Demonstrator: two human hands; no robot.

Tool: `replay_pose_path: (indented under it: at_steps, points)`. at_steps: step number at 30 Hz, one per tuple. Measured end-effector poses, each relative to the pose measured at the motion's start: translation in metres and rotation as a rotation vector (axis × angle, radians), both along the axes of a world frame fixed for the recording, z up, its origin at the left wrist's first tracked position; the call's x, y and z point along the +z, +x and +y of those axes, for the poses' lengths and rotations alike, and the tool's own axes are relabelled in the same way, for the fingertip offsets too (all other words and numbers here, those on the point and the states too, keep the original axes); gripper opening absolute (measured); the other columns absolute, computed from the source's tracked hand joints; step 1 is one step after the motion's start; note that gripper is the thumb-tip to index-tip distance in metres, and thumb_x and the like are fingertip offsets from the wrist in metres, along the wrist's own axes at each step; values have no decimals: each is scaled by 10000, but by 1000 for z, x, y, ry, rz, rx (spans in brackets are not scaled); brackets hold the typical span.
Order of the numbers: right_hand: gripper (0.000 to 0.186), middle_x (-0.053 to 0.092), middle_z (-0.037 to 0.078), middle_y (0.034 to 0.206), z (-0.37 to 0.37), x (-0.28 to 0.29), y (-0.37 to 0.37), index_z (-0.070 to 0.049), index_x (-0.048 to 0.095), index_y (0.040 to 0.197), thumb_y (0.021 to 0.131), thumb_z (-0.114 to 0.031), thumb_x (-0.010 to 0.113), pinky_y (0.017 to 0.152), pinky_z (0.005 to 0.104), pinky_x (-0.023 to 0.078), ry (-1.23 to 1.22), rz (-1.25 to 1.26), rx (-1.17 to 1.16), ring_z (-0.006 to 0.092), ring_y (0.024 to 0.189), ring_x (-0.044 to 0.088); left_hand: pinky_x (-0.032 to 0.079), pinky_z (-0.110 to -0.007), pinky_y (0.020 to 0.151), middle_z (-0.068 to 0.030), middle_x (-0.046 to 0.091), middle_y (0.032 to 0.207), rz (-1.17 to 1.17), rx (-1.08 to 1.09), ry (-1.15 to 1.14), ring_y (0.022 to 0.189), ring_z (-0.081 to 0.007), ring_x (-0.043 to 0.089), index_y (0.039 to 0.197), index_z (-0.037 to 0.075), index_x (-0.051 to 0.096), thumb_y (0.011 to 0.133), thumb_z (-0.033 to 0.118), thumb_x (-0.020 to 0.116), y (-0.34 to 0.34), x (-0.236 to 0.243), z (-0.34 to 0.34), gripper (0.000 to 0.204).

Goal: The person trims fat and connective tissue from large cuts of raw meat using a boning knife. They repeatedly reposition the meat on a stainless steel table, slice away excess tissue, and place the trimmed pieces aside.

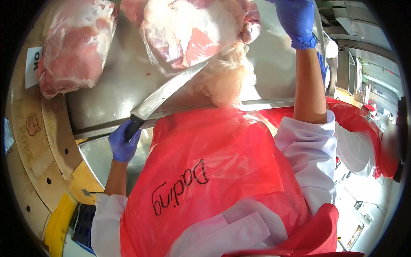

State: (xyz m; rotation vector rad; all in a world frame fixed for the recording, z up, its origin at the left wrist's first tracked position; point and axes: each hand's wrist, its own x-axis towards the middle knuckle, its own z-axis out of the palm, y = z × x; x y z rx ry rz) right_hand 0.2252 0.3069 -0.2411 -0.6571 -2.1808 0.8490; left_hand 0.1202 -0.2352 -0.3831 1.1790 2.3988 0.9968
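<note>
My left hand [124, 141], in a blue glove, is closed round the dark handle of a knife [165, 92]. Its broad blade slants up to the right, the tip beside a large cut of raw meat [188, 32] with white fat and a pink patch. Close by the tip lies a pale, loose heap of fat trimmings [229, 79] at the near edge of the metal table [111, 92]. My right hand [296, 19], also blue-gloved, reaches over the table's far right part. The upper edge of the view cuts off its fingers, so their hold is hidden.
Another cut of raw meat [79, 47] sits at the upper left, next to a white label [32, 67]. Cardboard boxes [38, 137] line the left side. To the right stands a co-worker in a red apron [355, 118], a blue glove [322, 67] near the table edge.
</note>
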Motion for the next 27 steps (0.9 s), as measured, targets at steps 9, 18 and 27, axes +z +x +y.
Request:
replay_pose_path:
  at_steps: [9, 18, 27]
  points:
    - [283, 741, 63, 966, 40, -92, 64, 38, 726, 1088, 911, -176, 775, 732, 268, 540, -376, 161, -254, 145, 820, 697, 518, -337, 885, -192, 695, 1142, 192, -158, -168, 989, -256, 686, 1411, 85, 598, 904, 55, 715, -57, 196, 130, 521]
    - [341, 727, 79, 982, 29, -117, 36, 11, 682, 1185, 963, -247, 695, 799, 291, 526, -434, 104, -270, 158, 887, 670, 500, -324, 974, -186, 710, 1237, 355, -292, -454, 1127, -186, 684, 1391, 88, 618, 982, 176, 655, -90, 266, 200, 420]
    - [344, 674, 82, 953, 53, -133, -32, 12, 636, 1121, 1026, -312, 571, 852, 343, 500, -424, 109, 68, 189, 901, 629, 493, -321, 997, -137, 710, 1260, 400, -440, -679, 1118, -166, 665, 1407, 78, 599, 1007, 229, 630, -109, 300, 280, 429]
